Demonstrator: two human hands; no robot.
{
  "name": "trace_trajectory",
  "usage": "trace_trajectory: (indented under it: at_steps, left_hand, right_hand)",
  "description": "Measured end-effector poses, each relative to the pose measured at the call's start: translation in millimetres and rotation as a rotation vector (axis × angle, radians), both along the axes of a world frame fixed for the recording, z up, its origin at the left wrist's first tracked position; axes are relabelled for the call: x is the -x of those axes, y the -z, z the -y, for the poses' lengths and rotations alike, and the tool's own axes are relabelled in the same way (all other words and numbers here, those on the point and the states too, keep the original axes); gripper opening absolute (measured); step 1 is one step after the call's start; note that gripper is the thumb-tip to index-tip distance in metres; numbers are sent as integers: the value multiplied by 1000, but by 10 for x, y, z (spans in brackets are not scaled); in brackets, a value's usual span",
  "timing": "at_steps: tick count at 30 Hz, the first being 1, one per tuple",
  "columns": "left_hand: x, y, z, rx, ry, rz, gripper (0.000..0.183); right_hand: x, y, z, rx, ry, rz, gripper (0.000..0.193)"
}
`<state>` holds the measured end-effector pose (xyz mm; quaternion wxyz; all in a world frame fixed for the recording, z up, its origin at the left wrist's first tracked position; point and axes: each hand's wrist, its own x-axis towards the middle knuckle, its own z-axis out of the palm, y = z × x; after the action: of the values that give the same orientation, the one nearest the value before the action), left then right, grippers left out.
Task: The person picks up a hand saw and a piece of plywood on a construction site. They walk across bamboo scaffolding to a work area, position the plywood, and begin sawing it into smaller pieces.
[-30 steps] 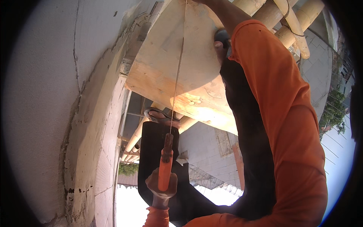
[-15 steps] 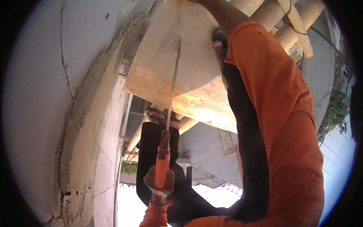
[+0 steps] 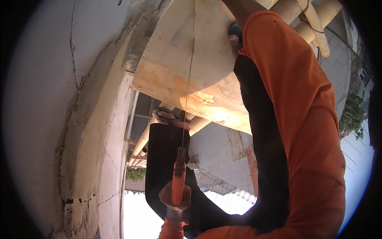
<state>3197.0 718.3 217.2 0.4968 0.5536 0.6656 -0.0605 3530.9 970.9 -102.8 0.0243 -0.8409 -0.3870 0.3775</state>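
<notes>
My left hand [image 3: 165, 195] is closed round the orange handle of a hand saw [image 3: 178, 189], low in the middle of the view. The long thin blade shows almost edge-on and runs up across a wide wooden board [image 3: 167, 59], crossing its sunlit near edge. My right arm [image 3: 292, 87], in an orange sleeve, reaches up along the right side of the board. The right hand lies beyond the top edge and cannot be seen. One sandalled foot [image 3: 234, 40] is at the board's right side.
My other sandalled foot [image 3: 169, 115] stands on bamboo poles [image 3: 139, 145] below the board. A rough plastered wall [image 3: 91, 107] rises close on the left. Tied bamboo poles [image 3: 314, 32] cross at the upper right. A grey block wall [image 3: 217, 147] stands behind.
The saw and my left hand have been drawn down toward me and slightly right. The board and feet appear slightly higher in view. My right hand's wrist has slipped further out at the top.
</notes>
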Motion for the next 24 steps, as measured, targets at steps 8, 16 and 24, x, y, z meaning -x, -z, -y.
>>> trace_trajectory:
  at_steps: [8, 16, 24]
  left_hand:
    - [-446, 1789, -403, -329, -46, 225, 10]
    - [-326, 1284, -54, -110, -193, 208, 8]
    - [-288, 1259, 106, 12, -161, 162, 12]
  right_hand:
    - [320, 97, 201, -125, -78, -45, 40]
    - [158, 133, 116, -58, -14, 57, 40]
    - [-88, 396, 113, -79, -29, 80, 47]
